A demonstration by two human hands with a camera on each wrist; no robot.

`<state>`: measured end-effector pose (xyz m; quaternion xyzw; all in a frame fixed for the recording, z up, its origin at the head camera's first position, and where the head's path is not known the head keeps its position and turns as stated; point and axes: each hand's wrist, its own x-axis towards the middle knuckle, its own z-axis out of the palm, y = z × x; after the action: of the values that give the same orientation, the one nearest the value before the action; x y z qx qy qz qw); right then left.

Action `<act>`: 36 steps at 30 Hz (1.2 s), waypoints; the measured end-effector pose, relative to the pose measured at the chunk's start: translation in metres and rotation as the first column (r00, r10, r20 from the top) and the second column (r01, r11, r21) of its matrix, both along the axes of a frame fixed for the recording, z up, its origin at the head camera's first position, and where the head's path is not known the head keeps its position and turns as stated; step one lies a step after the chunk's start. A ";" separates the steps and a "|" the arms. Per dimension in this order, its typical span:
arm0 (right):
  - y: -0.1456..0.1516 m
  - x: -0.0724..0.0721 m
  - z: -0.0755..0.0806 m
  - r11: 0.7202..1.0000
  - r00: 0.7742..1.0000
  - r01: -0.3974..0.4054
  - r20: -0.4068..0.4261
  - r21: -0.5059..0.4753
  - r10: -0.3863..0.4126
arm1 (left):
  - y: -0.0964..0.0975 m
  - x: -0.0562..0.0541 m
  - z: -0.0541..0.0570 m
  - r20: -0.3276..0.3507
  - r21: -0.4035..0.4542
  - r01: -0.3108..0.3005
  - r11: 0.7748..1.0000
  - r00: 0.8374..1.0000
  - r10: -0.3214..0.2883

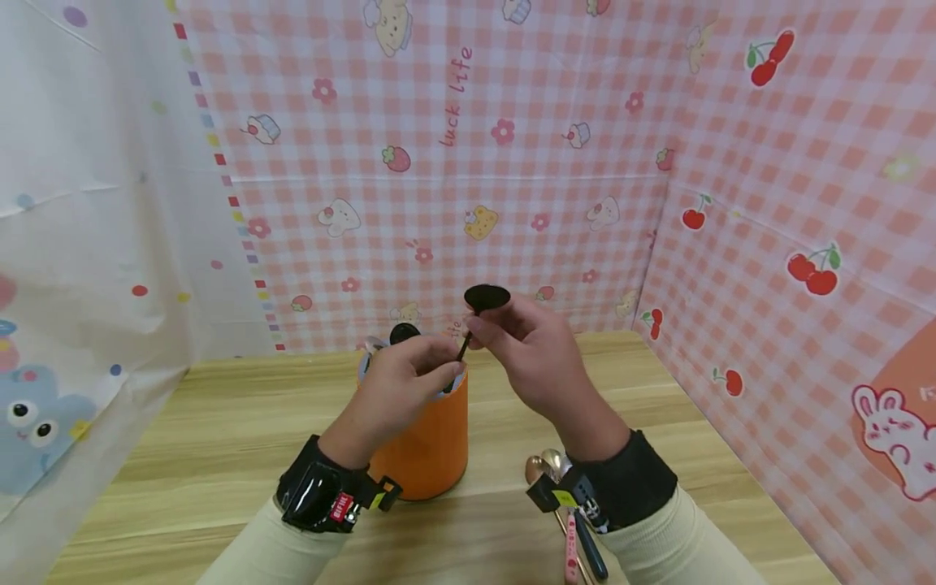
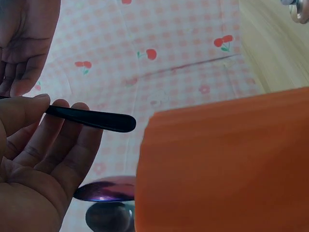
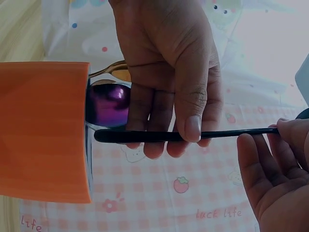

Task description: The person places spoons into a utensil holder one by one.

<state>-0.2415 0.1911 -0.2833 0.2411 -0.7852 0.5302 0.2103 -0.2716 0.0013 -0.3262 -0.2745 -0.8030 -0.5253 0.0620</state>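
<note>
A black spoon [image 1: 487, 298] is held between both hands over the orange canister [image 1: 420, 455], bowl up and handle down. My left hand [image 1: 398, 382] pinches its handle [image 3: 140, 136] between thumb and fingers. Just above, my right hand [image 1: 537, 366] pinches the thin neck close to the bowl. The wrist views show the handle's rounded end right at the canister's rim. Inside the canister stand other spoons: a shiny purple one [image 3: 111, 104], a gold one [image 3: 108, 70] and a dark one [image 1: 404, 331].
On the wooden table [image 1: 249, 455], near the right wrist, lie several spoons, among them a copper one [image 1: 537, 470], one with a pink handle [image 1: 571, 544] and one with a dark blue handle [image 1: 591, 548]. Pink checked cloth [image 1: 439, 203] hangs behind and to the right.
</note>
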 end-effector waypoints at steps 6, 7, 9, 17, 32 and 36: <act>-0.007 -0.011 -0.009 1.000 0.999 -0.021 0.034 0.003 0.021 | -0.007 -0.007 -0.006 0.062 -0.019 -0.014 1.000 0.998 0.015; -0.008 -0.012 -0.011 1.000 0.999 -0.026 0.041 0.007 0.026 | -0.008 -0.007 -0.008 0.077 -0.028 -0.021 0.999 0.997 0.023; -0.010 -0.015 -0.016 0.999 0.998 -0.025 0.055 0.027 0.024 | -0.009 -0.009 -0.012 0.102 -0.043 -0.030 0.999 0.994 0.034; -0.017 -0.023 -0.038 0.994 0.986 -0.039 0.168 0.098 0.022 | -0.017 -0.012 -0.028 0.134 -0.080 -0.055 0.995 0.989 0.066; -0.024 -0.032 -0.062 0.983 0.948 -0.083 0.317 0.164 0.027 | -0.032 -0.013 -0.029 0.096 -0.066 -0.072 0.995 0.992 0.078; -0.025 -0.034 -0.065 0.984 0.940 -0.082 0.341 0.160 0.023 | -0.032 -0.013 -0.030 0.093 -0.063 -0.073 0.995 0.993 0.079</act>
<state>-0.2750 0.1661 -0.3484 0.1846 -0.8457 0.4994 0.0366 -0.2845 -0.0311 -0.3560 -0.2202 -0.8302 -0.5109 0.0354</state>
